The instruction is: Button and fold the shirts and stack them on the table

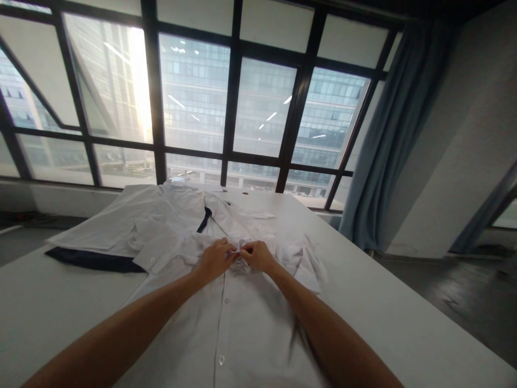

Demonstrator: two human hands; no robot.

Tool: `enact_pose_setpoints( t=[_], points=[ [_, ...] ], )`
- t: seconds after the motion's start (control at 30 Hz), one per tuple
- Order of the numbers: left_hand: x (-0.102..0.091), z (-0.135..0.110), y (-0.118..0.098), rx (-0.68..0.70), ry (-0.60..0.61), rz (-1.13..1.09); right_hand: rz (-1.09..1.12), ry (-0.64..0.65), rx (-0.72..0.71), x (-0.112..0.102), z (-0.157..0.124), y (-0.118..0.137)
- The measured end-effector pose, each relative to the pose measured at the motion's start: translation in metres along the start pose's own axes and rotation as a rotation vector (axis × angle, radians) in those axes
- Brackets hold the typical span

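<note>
A white button-up shirt (250, 318) lies front side up on the table, its button placket running toward me with small buttons showing. My left hand (217, 256) pinches the shirt's fabric at the upper end of the placket. Right beside it, my right hand (258, 255) is closed on the same spot, thumb and fingertips together. The fingertips of both hands nearly meet, and the cloth bunches around them. Whether a button sits between the fingers is too small to tell. One cuffed sleeve (151, 250) spreads to the left, while crumpled cloth lies to the right.
More white garments (133, 205) with dark navy trim (95, 260) lie behind and to the left on the white table (404, 318). Beyond the table stand large dark-framed windows (194, 97). A blue curtain (388, 145) hangs at the right, beside a pale pillar.
</note>
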State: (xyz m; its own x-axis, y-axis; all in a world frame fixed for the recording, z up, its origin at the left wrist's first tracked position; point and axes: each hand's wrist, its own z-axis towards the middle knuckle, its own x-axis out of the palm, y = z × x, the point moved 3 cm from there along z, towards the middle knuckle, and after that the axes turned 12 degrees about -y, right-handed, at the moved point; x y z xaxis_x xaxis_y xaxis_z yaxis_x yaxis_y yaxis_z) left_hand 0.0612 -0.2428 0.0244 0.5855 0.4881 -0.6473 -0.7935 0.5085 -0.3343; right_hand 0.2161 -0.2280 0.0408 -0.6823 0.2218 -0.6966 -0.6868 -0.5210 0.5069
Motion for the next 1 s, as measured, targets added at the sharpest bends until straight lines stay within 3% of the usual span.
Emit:
enact_pose_setpoints(
  t=[0.1, 0.27, 0.47, 0.67, 0.77, 0.83, 0.93, 1.0],
  points=[
    [-0.001, 0.001, -0.004, 0.083, -0.034, 0.005, 0.167, 0.051, 0.16, 0.003, 0.0, -0.008],
    [-0.001, 0.0, -0.006, 0.161, 0.003, 0.017, 0.087, -0.024, 0.255, 0.001, 0.004, -0.013],
    [0.0, 0.003, 0.004, 0.012, -0.011, 0.04, 0.42, 0.032, 0.491, 0.007, 0.002, -0.017],
    [0.011, 0.005, 0.009, -0.136, -0.039, -0.207, 0.623, 0.042, 0.558, 0.022, -0.007, -0.015],
    [0.014, 0.009, 0.007, -0.146, -0.095, -0.249, 0.537, 0.069, 0.549, 0.028, -0.01, -0.013],
    [0.012, 0.014, 0.009, -0.132, -0.112, -0.254, 0.357, 0.03, 0.484, 0.022, -0.006, -0.015],
    [-0.006, 0.026, 0.027, -0.187, -0.247, -0.155, -0.036, -0.166, 0.38, -0.01, 0.006, -0.029],
    [-0.024, 0.032, 0.047, -0.218, -0.295, -0.022, -0.195, -0.222, 0.329, -0.038, 0.012, -0.044]
  ],
)
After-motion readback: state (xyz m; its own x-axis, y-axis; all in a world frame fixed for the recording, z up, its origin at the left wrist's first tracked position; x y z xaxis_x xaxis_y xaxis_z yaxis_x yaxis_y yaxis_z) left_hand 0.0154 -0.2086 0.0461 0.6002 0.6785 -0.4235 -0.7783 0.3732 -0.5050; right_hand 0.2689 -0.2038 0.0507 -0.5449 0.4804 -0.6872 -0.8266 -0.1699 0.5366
